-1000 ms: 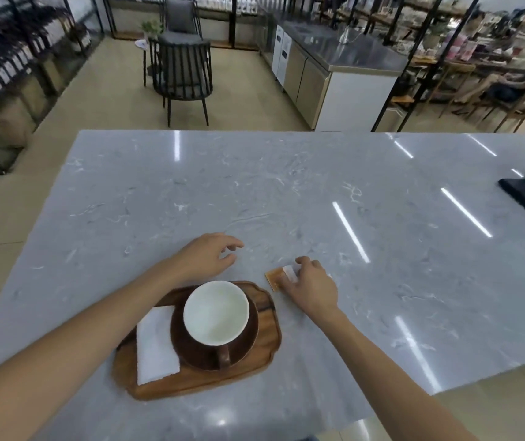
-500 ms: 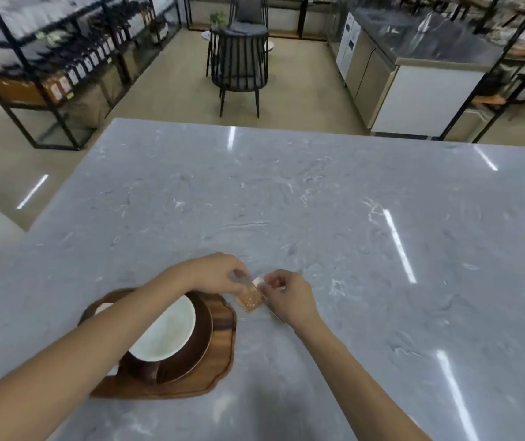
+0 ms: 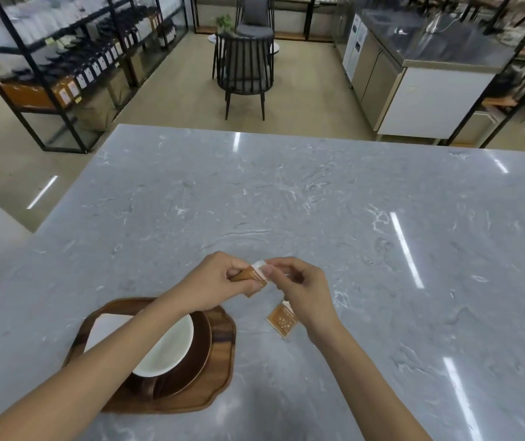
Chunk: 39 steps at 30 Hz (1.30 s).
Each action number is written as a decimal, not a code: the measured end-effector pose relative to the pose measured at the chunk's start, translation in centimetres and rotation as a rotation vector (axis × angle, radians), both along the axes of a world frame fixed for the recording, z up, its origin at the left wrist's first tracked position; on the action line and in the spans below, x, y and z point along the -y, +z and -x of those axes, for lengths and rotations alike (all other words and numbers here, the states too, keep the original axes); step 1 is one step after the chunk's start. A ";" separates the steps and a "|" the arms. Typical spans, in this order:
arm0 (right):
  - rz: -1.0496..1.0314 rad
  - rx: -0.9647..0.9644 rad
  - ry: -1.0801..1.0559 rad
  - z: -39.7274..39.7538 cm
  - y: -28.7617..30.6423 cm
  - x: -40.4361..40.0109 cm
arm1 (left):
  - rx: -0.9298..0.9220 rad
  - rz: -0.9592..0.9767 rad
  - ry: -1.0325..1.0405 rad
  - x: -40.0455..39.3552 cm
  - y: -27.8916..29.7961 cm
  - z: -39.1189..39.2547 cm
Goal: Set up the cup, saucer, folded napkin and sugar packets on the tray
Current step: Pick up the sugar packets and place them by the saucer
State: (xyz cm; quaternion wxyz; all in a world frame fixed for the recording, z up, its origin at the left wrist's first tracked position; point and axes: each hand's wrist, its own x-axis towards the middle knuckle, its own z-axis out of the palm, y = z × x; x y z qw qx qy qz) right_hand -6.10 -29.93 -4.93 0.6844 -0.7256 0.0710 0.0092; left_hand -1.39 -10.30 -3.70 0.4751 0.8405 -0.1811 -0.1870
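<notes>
A wooden tray (image 3: 223, 354) lies near the table's front edge. On it a brown saucer (image 3: 202, 351) carries a cup (image 3: 172, 348) with a white inside, and a white folded napkin (image 3: 106, 329) lies at the tray's left. My left forearm crosses over them. Above the table beyond the tray, my left hand (image 3: 213, 281) and my right hand (image 3: 302, 288) meet on a brown sugar packet (image 3: 253, 275). My left hand pinches its brown body and my right fingers touch its white end. A second brown sugar packet (image 3: 281, 321) hangs below my right hand, right of the tray.
The grey marble table (image 3: 318, 202) stretches far ahead and to the right. Beyond it stand a dark chair (image 3: 243, 68), black shelving (image 3: 64, 58) at the left and a steel counter (image 3: 413, 74) at the right.
Both hands rose from the table and came together on the sugar packets, which my right hand had been pressing on the table. One packet now hangs below my right hand. The view shifted right.
</notes>
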 end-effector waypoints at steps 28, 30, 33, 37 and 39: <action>0.520 -0.062 -0.003 5.0 -5.6 1.4 | -0.128 0.169 0.437 0.6 -2.4 10.2; 0.417 -0.073 0.004 5.7 -4.9 1.8 | -0.129 0.154 0.454 0.6 -2.8 10.7; 0.188 -0.053 0.051 6.8 -3.0 2.5 | -0.159 0.201 0.465 1.0 -2.8 11.3; -0.135 -0.091 0.113 8.1 -0.5 3.2 | -0.165 0.279 0.444 2.0 -2.4 12.0; -0.176 -0.104 0.118 8.4 0.0 3.2 | -0.181 0.324 0.395 2.5 -2.2 12.5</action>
